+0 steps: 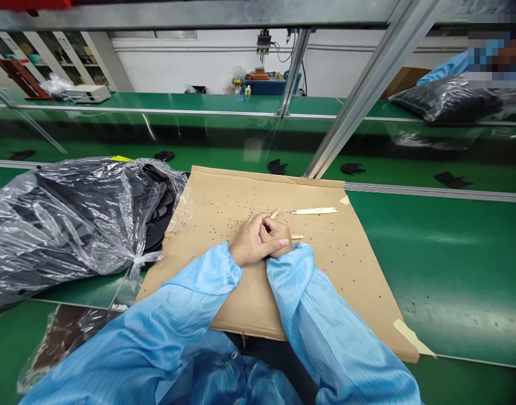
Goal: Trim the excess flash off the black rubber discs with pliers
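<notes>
My left hand (250, 241) and my right hand (279, 229) rest together, closed, over a sheet of cardboard (249, 304). The left thumb lies across the right hand. Just beyond the fingers shows the pointed end of a slim pale tool (276, 213); its other end is hidden, and I cannot tell whether a hand grips it. A second pale stick-like piece (298, 237) pokes out beside my right wrist. Further right lies a pale-handled craft knife (314, 211), touched by neither hand. Small dark specks are scattered over the cardboard.
On the left, a clear plastic bag (72, 225) full of flat black pieces overlaps the cardboard's edge. Several black pieces, one a curved piece (277, 167), lie along the green strip behind. A metal post (367, 84) slants up at right. Another person's blue sleeve shows far right.
</notes>
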Demonstrator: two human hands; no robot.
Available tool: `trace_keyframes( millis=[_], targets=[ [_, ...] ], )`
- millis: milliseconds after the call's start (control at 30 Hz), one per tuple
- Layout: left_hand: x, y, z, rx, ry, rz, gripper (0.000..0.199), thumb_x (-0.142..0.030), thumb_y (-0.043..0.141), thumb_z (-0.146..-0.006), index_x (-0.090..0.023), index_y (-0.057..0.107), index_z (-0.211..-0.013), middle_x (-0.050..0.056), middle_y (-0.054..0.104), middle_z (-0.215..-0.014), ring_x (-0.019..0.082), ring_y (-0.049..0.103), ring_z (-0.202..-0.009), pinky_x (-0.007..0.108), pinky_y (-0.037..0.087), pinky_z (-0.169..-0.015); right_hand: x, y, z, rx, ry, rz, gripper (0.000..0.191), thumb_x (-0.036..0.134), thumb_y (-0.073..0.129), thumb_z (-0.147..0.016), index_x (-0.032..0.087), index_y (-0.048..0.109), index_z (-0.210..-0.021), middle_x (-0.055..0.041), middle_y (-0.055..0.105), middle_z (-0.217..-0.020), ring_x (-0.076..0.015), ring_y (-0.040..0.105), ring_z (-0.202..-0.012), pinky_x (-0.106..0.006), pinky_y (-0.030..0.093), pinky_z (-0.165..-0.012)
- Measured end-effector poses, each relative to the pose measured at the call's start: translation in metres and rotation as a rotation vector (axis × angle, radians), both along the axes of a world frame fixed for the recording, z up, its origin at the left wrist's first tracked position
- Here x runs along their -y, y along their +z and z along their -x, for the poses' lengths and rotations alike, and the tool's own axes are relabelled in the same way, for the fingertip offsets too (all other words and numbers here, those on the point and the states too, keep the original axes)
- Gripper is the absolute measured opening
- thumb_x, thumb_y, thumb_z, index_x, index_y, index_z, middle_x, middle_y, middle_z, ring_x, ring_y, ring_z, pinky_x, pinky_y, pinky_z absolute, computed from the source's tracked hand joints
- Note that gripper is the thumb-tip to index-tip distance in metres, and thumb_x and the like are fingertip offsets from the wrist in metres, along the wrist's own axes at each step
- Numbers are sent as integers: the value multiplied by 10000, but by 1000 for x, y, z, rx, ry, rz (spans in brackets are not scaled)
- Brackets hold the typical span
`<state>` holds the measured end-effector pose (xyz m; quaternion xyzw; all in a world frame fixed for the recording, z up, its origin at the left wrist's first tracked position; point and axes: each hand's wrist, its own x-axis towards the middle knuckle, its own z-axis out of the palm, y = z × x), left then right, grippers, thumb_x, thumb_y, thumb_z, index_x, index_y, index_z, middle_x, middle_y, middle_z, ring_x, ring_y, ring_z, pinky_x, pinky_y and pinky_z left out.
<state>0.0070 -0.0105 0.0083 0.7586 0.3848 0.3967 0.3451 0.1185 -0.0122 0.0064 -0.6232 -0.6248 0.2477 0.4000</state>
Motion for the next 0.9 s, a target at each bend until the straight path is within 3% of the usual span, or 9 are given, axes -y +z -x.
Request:
trace_keyframes(
  millis=[300, 467, 633, 733, 833, 900],
  targets=[
    [1, -1, 0, 47, 14, -43, 637, -494, 705, -692, -152, 503, -1190, 138, 579, -1159, 266, 542, -1095, 427, 430, -979, 0, -5, 0, -12, 22, -8, 299, 419, 447, -774, 196, 475, -577, 10, 473, -527, -120, 439, -515, -241, 327, -490],
    [-5, -4, -2, 218, 166, -110, 589, -456, 664, -752, -142, 475, -1212, 139, 578, -1139, 242, 552, -1069, 405, 452, -960, -23, 19, -7, 116, 187, 35, 294, 396, 492, -779, 175, 590, -611, 4, 558, -554, -118, 490, -530, -226, 348, -499],
    [-13, -10, -5, 299, 388, -75, 537, -434, 574, -837, -145, 428, -1265, 155, 538, -1183, 242, 528, -1105, 417, 460, -957, -91, 49, -15, 373, 275, 93, 228, 346, 556, -776, 188, 720, -775, -10, 674, -704, -146, 585, -650, -239, 421, -609],
    [-15, -13, -8, 279, 446, -22, 498, -424, 564, -846, -138, 440, -1234, 160, 530, -1168, 239, 535, -1075, 421, 471, -941, -147, 47, -30, 512, 54, 61, 241, 323, 585, -780, 185, 734, -910, -53, 690, -870, -193, 620, -804, -279, 464, -755],
    [-16, -13, -10, 257, 445, -13, 444, -392, 572, -843, -145, 460, -1194, 143, 541, -1133, 229, 540, -1039, 423, 477, -926, -199, 32, -52, 682, -187, 43, 284, 287, 591, -791, 196, 723, -1025, -114, 633, -1112, -244, 584, -1034, -320, 435, -910],
    [-16, -12, -11, 253, 453, -15, 417, -375, 572, -842, -148, 470, -1176, 135, 548, -1111, 227, 539, -1030, 424, 476, -924, -222, 23, -64, 758, -230, 82, 291, 263, 599, -790, 201, 718, -1049, -137, 613, -1154, -259, 568, -1079, -336, 428, -919]
  ],
)
